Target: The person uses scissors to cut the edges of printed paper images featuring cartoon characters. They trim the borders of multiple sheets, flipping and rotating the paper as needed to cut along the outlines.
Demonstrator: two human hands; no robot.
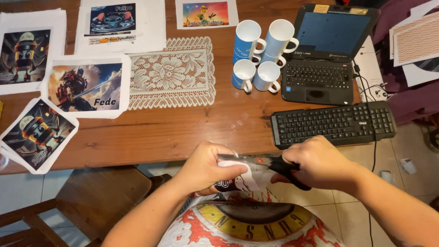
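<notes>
Below table edge (pixel 137 158), open room over lap: left hand (pixel 206 167) gripping printed sheet (pixel 249 176), right hand (pixel 320 162) closed on black scissors (pixel 279 165), blades pointing left, long axis horizontal

Six printed picture sheets (pixel 85 87), four white-and-blue mugs (pixel 247 37), one lace doily (pixel 171 73), one small black laptop (pixel 330 50), one separate black keyboard (pixel 333 122), one pair of black-handled scissors (pixel 274 165) and two hands (pixel 208 167).

Glossy ceramic mugs (pixel 258 50), lace cloth doily (pixel 171 73), smooth wooden table (pixel 183 132).
</notes>
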